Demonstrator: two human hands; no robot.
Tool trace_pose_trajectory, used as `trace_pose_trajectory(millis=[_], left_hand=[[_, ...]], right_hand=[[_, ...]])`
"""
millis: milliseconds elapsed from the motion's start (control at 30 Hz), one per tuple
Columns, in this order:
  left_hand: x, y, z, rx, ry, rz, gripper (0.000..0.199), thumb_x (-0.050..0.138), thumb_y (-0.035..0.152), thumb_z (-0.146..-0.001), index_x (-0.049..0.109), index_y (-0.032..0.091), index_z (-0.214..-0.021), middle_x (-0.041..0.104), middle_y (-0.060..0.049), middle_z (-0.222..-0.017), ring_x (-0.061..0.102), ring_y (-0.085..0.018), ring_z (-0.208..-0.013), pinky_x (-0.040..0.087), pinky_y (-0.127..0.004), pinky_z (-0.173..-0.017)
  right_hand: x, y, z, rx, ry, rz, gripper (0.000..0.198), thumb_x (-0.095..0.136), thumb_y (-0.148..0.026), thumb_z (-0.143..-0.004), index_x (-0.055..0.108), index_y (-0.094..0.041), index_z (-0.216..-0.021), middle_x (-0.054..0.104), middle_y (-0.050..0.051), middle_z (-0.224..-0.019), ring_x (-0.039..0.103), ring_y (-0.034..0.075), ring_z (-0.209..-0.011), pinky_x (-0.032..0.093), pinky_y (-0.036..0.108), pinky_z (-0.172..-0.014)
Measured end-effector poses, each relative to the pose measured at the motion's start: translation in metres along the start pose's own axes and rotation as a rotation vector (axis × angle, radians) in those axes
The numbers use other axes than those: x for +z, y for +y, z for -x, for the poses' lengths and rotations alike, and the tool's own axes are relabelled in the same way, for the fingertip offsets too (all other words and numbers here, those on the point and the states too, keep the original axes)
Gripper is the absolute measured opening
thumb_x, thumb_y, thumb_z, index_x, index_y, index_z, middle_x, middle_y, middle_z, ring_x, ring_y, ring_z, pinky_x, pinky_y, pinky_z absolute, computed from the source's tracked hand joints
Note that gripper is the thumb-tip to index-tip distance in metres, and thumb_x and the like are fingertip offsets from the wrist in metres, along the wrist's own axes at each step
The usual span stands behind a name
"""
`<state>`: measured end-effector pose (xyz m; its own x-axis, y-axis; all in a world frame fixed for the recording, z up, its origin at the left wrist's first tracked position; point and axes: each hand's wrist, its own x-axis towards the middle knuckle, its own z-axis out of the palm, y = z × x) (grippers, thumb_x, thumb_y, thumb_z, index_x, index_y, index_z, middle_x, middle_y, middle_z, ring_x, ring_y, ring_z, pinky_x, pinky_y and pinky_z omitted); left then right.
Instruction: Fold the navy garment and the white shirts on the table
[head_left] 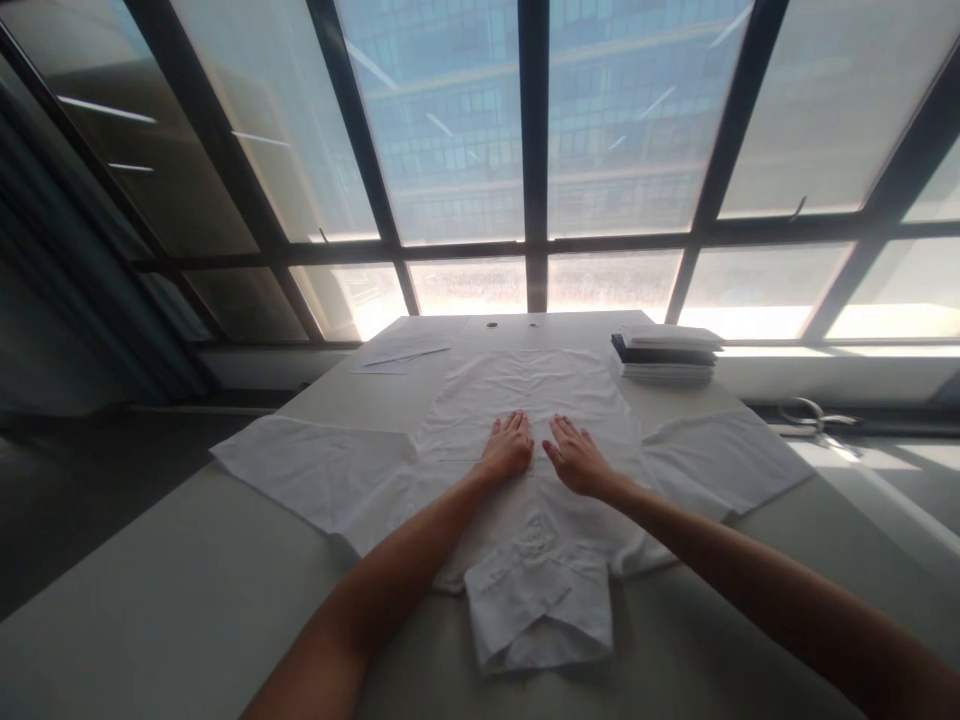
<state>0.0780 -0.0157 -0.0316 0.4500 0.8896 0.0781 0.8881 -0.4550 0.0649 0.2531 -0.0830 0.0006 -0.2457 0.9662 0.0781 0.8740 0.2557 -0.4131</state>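
A white shirt (532, 385) is spread out on the table with its body running away from me. One sleeve (315, 470) stretches to the left and the other sleeve (727, 460) to the right. A wide collar or hood piece (540, 605) lies closest to me. My left hand (511, 446) rests flat on the middle of the shirt, just left of its centre line, fingers extended. Beside it, a small gap away, my right hand (576, 458) lies on the fabric right of that line, fingers stretched forward. Neither hand grips the cloth. Small wrinkles cross the shirt's far part.
The pale table (187, 560) reaches toward tall windows. At its far right stands a stack of folded white and dark cloth (666, 358). Sheets of paper (397, 355) lie at the far left. A metal stand base (817, 415) is on the floor at right; a dark curtain (82, 240) hangs left.
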Motion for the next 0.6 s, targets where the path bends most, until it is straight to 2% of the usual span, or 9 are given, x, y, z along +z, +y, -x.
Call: trace_pose_trajectory(millis=[133, 233, 300, 400, 500, 600], left_hand=[[0.004, -0.007, 0.0, 0.093, -0.002, -0.025, 0.071, 0.05, 0.036, -0.099, 0.027, 0.017, -0.162, 0.021, -0.016, -0.168, 0.017, -0.033, -0.156, 0.015, -0.056, -0.126], [0.006, -0.011, -0.001, 0.117, -0.012, -0.034, 0.069, 0.05, 0.036, -0.099, 0.029, 0.017, -0.162, 0.027, -0.016, -0.166, 0.022, -0.034, -0.155, 0.013, -0.054, -0.127], [0.007, -0.011, -0.002, 0.113, -0.011, -0.027, 0.067, 0.046, 0.036, -0.1, 0.029, 0.018, -0.162, 0.028, -0.014, -0.166, 0.024, -0.033, -0.154, 0.016, -0.054, -0.126], [0.004, -0.007, -0.001, 0.077, 0.0, -0.018, 0.061, 0.037, 0.032, -0.103, 0.03, 0.017, -0.161, 0.026, -0.013, -0.167, 0.022, -0.031, -0.155, 0.02, -0.056, -0.124], [0.0, -0.002, 0.0, 0.029, 0.009, -0.021, 0.058, 0.027, 0.026, -0.103, 0.034, 0.011, -0.159, 0.029, -0.016, -0.166, 0.023, -0.028, -0.155, 0.021, -0.054, -0.124], [-0.005, 0.001, 0.002, 0.009, 0.0, -0.015, 0.058, 0.026, 0.027, -0.103, 0.034, 0.009, -0.158, 0.028, -0.015, -0.167, 0.024, -0.028, -0.155, 0.02, -0.053, -0.125]], right_hand=[[0.02, -0.038, -0.054, -0.149, 0.013, -0.129, 0.066, 0.02, -0.048, -0.108, 0.032, -0.009, -0.16, 0.024, 0.016, -0.168, 0.016, 0.024, -0.157, 0.015, 0.044, -0.125], [0.036, -0.042, -0.079, -0.13, -0.019, -0.195, 0.071, 0.015, -0.051, -0.108, 0.031, -0.005, -0.16, 0.027, 0.017, -0.167, 0.018, 0.022, -0.156, 0.016, 0.038, -0.125], [0.042, -0.032, -0.087, -0.103, -0.029, -0.188, 0.073, 0.013, -0.053, -0.107, 0.03, -0.005, -0.16, 0.03, 0.017, -0.165, 0.021, 0.021, -0.155, 0.015, 0.037, -0.125], [0.041, -0.003, -0.089, -0.085, -0.021, -0.062, 0.074, 0.012, -0.056, -0.107, 0.031, -0.008, -0.16, 0.033, 0.017, -0.164, 0.024, 0.023, -0.154, 0.013, 0.042, -0.125], [0.033, 0.033, -0.088, -0.04, 0.017, 0.102, 0.073, 0.016, -0.058, -0.106, 0.032, -0.011, -0.16, 0.028, 0.014, -0.167, 0.019, 0.025, -0.156, 0.01, 0.047, -0.125], [0.02, 0.068, -0.089, 0.08, 0.018, 0.199, 0.072, 0.017, -0.057, -0.106, 0.029, -0.012, -0.161, 0.023, 0.014, -0.169, 0.017, 0.026, -0.156, 0.011, 0.048, -0.124]])
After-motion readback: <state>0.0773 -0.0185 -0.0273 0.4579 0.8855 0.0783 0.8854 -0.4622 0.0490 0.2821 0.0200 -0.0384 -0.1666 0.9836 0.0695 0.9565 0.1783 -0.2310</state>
